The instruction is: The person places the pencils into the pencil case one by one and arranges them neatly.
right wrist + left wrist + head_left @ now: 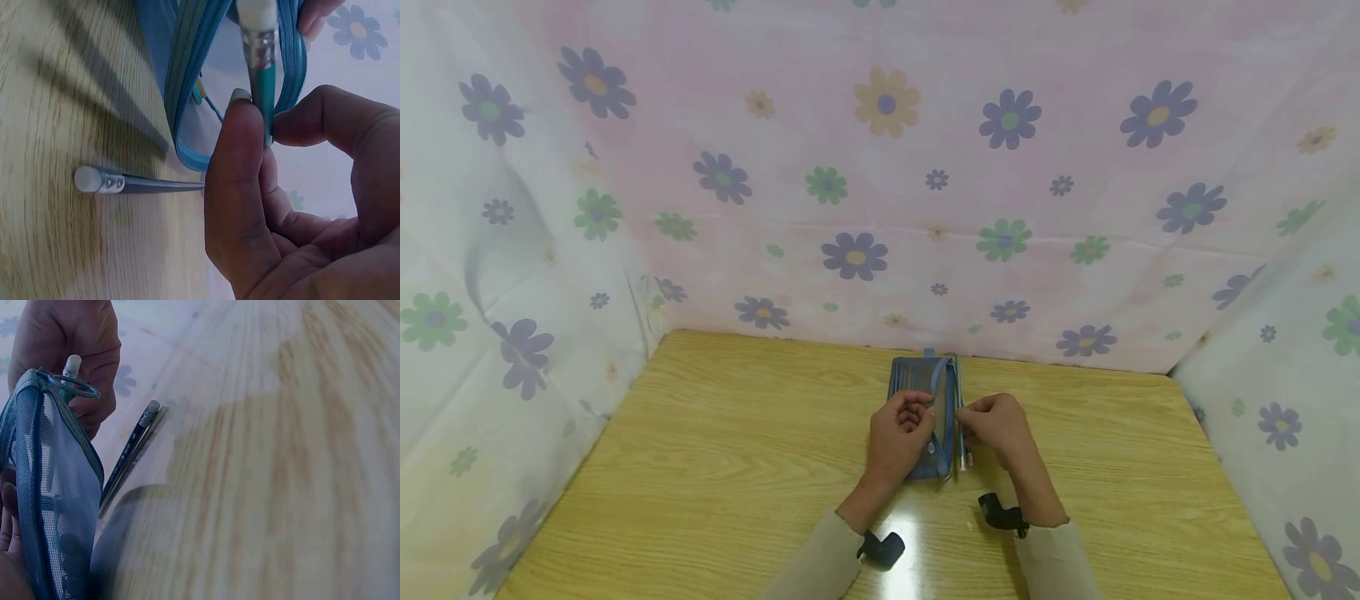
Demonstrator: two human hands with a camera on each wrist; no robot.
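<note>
A blue mesh zip pencil case [917, 372] lies on the table with its zipped mouth spread towards the right. My left hand [898, 437] holds the case by its edge, fingers curled. Just right of the mouth, my right hand [1000, 425] pinches a green pencil [266, 94] between thumb and fingers, its white eraser end pointing out. The pencil overlaps the opening in the right wrist view; how far it lies inside cannot be told. Something green and yellow [198, 92] shows within the case. A dark pencil [153, 185] with a white eraser lies beside it.
The wood-grain table [737, 442] is bordered by flower-print cloth [925, 167] at the back and on both sides. A black wrist device [883, 550] sticks out from the left sleeve, and another black device [998, 510] from the right.
</note>
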